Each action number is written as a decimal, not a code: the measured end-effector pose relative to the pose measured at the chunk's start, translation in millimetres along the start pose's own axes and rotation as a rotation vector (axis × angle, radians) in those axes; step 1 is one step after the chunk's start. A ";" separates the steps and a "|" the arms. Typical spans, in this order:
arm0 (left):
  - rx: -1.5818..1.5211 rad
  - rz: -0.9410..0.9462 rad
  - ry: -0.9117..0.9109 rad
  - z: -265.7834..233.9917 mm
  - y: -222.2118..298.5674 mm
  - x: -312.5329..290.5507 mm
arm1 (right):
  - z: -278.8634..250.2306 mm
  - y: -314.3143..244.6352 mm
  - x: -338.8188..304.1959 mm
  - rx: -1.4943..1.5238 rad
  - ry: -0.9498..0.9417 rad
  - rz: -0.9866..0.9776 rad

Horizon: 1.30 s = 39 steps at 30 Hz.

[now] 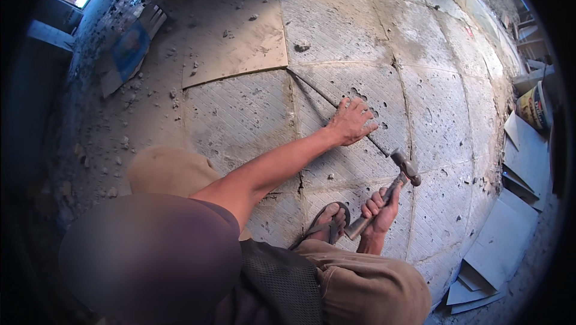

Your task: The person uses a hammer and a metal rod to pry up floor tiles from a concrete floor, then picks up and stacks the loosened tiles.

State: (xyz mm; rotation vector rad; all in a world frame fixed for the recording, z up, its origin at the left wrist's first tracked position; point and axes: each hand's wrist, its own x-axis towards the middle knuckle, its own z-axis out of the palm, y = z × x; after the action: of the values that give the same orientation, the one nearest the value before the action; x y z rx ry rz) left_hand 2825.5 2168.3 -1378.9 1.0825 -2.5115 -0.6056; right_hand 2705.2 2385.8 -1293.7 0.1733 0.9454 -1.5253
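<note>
My left hand (353,122) is closed around a long thin metal rod, a chisel bar (317,90), pressing it low over the floor. The bar's far tip meets the corner of a tan floor tile (240,55); its near end sticks out past my fingers toward the hammer. My right hand (381,210) grips a hammer (405,168) by its handle. The hammer head is close to the bar's near end; whether they touch I cannot tell. Under the bar lies grey ridged mortar (336,79) with pits and grid lines.
Loose rubble lies on the left, near a torn piece of blue-and-white cardboard (129,49). A stone chunk (302,45) sits beyond the tile corner. Stacked flat tiles (501,244) and a bucket (534,108) line the right edge. My sandalled foot (330,222) is near the hammer.
</note>
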 end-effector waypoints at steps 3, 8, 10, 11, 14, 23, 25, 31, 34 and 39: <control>-0.025 -0.014 -0.021 0.2 0.2 0.4 | 0.9 -10.3 -12.8 -0.026 0.118 -0.121; -0.100 -0.012 -0.029 -1.2 4.8 1.9 | -11.9 -14.2 0.8 0.118 0.288 -0.378; -0.050 -0.009 -0.007 -0.1 0.6 2.5 | -3.7 7.1 7.6 0.085 0.220 -0.239; -0.030 -0.007 -0.005 2.2 -0.6 -0.4 | -1.0 17.6 6.9 0.046 0.161 -0.135; -0.076 -0.002 0.137 7.5 -3.5 -0.5 | 1.9 16.5 1.6 0.010 0.118 -0.029; -0.053 -0.047 0.084 20.4 -18.7 -20.6 | -8.1 8.8 7.6 0.024 0.384 -0.299; -0.143 0.001 -0.026 5.5 -5.7 -13.8 | -1.0 18.6 3.8 -0.037 0.275 -0.181; -0.064 -0.099 -0.003 9.9 -5.2 -12.8 | 0.0 9.7 -12.2 -0.031 0.226 -0.090; -0.108 -0.054 -0.073 4.6 -2.7 -4.7 | -11.6 -16.2 -11.0 -0.069 0.373 -0.242; -0.068 -0.043 -0.034 3.6 -8.4 -9.1 | -2.8 18.0 9.9 0.009 0.216 -0.150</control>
State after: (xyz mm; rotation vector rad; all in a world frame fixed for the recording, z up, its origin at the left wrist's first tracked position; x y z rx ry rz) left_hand 2834.9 2170.8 -1387.4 1.1132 -2.4828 -0.7213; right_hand 2717.8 2382.0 -1309.8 0.2839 1.1439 -1.6723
